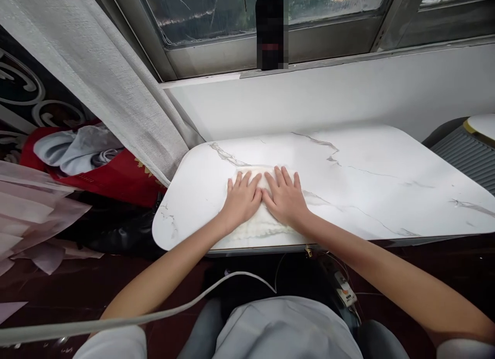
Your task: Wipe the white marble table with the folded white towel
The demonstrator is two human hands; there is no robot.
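Observation:
A cream-white cloth (266, 227), soft and slightly rumpled along its near edge, lies on the white marble-patterned table (371, 168). My left hand (243, 196) rests palm down on the cloth's left part with its fingers spread. Beside it, my right hand (285, 196) presses flat on the right part, fingers also spread. The thumbs meet or nearly meet at the middle. Much of the cloth is hidden under both hands.
A pale curtain (116, 75) hangs at the left, near a red bag (139, 178) with grey cloth inside. A white cable (185, 302) crosses in front of my body. Below the table is a power strip (345, 292). A dark, blurred object (270, 34) stands on the windowsill.

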